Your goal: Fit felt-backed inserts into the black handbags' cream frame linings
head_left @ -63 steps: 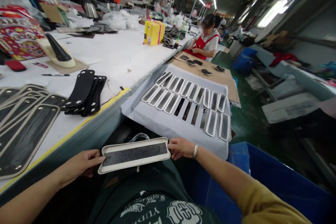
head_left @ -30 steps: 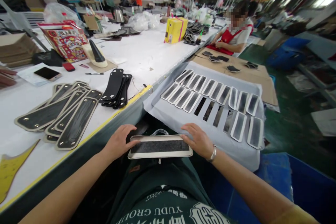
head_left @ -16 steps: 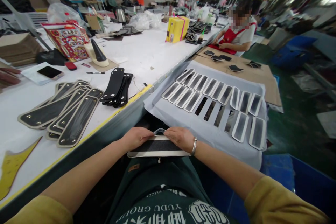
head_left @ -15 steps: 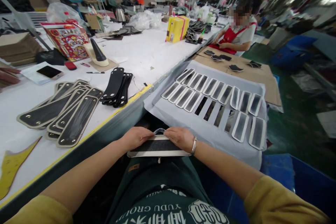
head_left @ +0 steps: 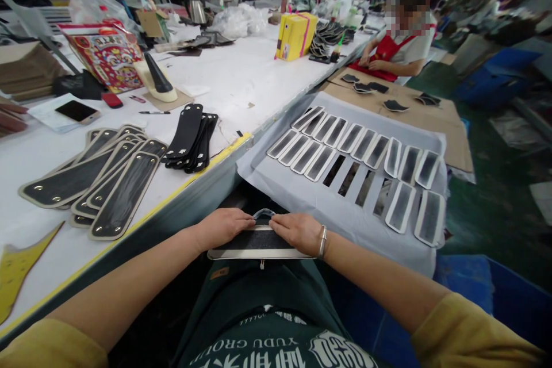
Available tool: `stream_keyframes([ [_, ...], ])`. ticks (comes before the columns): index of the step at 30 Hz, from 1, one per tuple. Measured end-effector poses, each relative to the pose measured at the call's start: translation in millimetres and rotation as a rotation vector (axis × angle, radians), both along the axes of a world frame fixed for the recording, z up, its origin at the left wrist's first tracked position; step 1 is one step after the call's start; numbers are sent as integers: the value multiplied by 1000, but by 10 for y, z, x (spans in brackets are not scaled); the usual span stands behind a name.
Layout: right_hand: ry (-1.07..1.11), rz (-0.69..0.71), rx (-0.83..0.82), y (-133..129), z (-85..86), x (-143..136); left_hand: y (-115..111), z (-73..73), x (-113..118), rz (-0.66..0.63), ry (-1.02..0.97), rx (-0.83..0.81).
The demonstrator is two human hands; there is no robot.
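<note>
On my lap, against the dark green apron (head_left: 263,293), rests a dark bag piece (head_left: 259,240) with a pale edge. A small metal fitting (head_left: 262,264) hangs at its near side. My left hand (head_left: 226,224) presses its closed fingers along the left part of the piece's far edge. My right hand (head_left: 297,231), with a bracelet at the wrist, does the same on the right. Between the fingertips a curved, plastic-wrapped handle (head_left: 264,213) arches up. Both thumbs and the underside of the piece are hidden.
Left, a white table (head_left: 233,80) bears pale-edged strips (head_left: 123,195), black strips (head_left: 187,135) and a phone (head_left: 76,111). To the right, pale-edged dark panels (head_left: 321,162) lie in rows on a grey sheet (head_left: 293,195). A co-worker in a red apron (head_left: 388,57) sits beyond.
The view has tilted slightly down, so the surroundings sit a little higher. Both hands stay on the bag piece in almost the same place.
</note>
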State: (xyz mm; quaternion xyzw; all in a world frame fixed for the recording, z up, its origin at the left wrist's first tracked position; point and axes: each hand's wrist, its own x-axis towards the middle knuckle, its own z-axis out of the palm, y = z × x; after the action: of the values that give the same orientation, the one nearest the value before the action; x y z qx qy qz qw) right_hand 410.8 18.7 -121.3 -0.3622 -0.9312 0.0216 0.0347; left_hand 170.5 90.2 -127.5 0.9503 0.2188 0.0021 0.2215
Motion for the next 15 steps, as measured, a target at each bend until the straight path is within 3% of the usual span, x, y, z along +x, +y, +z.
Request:
stream_keyframes([
  [4,34,-11,-37,23,-10,16,54,-15,0,-17,14,-2],
  [9,167,-218,-132,93,-29,29,152,-45,0,61,-60,-146],
  [15,199,-307,-256,130,7,-5,199,31,38,87,-79,-270],
])
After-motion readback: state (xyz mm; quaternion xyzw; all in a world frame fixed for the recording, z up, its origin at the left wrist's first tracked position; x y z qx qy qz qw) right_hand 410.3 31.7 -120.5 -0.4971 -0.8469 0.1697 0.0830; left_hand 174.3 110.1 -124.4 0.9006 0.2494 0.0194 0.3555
